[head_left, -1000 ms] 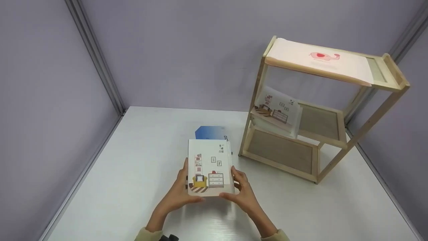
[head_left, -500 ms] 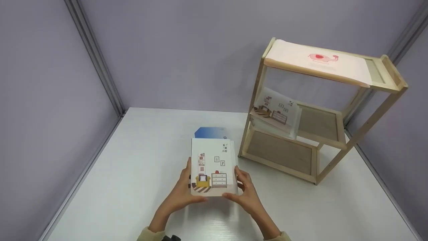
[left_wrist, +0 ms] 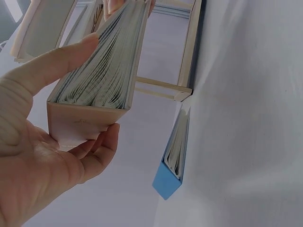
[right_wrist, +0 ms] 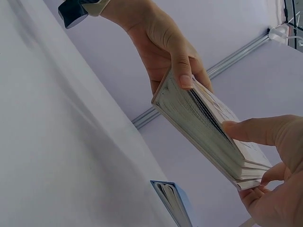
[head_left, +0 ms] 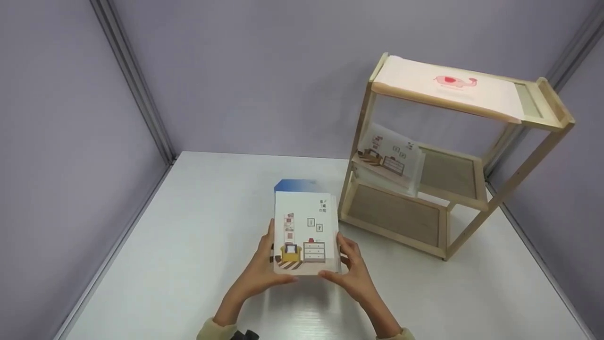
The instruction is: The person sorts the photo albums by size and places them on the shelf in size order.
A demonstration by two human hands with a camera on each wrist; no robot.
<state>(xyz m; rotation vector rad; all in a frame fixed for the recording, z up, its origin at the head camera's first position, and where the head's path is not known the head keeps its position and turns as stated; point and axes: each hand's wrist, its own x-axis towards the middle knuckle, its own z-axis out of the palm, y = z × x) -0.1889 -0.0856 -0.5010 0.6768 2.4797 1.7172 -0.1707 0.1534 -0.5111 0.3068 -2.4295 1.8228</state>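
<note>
Both hands hold a thick white book [head_left: 306, 231] above the table; its cover shows a yellow armchair and a dresser. My left hand [head_left: 262, 271] grips its lower left edge, thumb on the cover [left_wrist: 61, 56]. My right hand [head_left: 350, 271] grips the lower right edge, seen in the right wrist view as fingers [right_wrist: 265, 137] round the book [right_wrist: 208, 132]. A blue book [head_left: 295, 185] lies flat on the table behind it, also in the wrist views [left_wrist: 173, 163] [right_wrist: 173, 201].
A wooden three-tier rack [head_left: 547, 127] stands at the table's right. A white book with a pink elephant [head_left: 448, 87] lies on its top tier; a book with the same room picture [head_left: 389, 158] leans on the middle tier. Grey walls enclose the white table [head_left: 188, 245].
Both hands have carried the book slightly to the right and farther from me, toward the rack; it now covers more of the blue book.
</note>
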